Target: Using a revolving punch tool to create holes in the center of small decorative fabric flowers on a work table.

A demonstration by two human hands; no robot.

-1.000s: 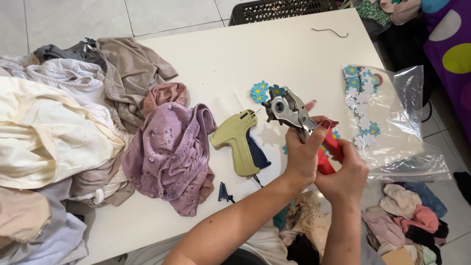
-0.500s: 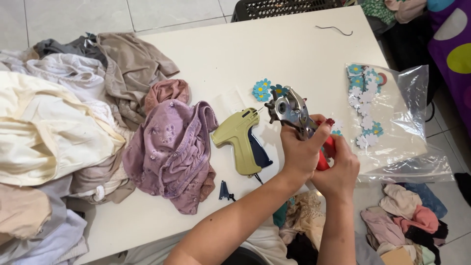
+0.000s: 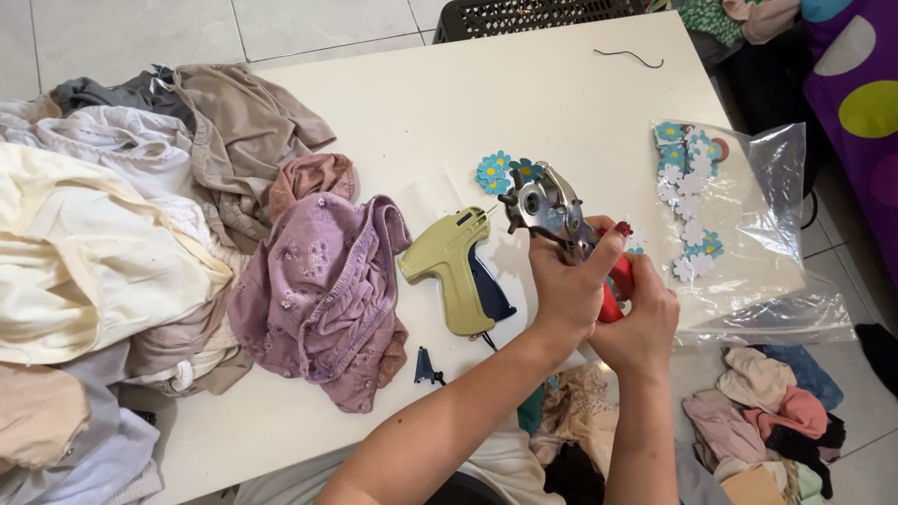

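My left hand [image 3: 568, 288] and my right hand [image 3: 644, 323] both grip the red handles [image 3: 617, 292] of a metal revolving hole punch [image 3: 543, 206]. The punch is held just above the white table [image 3: 486, 93], its head pointing to the far left. A small white piece shows at its jaw, but I cannot make it out. Blue paper flowers [image 3: 493, 171] lie just beyond the punch head. An olive-green tagging gun [image 3: 456, 269] lies flat on the table left of my hands.
A crumpled purple garment [image 3: 318, 290] lies left of the gun, with a heap of pale clothes [image 3: 103, 252] beyond it. A clear plastic bag of blue and white flowers [image 3: 720, 224] lies on the right. More clothes [image 3: 767, 421] are on the floor. A black crate [image 3: 533, 14] stands behind the table.
My two hands have drawn closer together on the red handles. The punch has stayed over nearly the same spot, and nothing else has moved.
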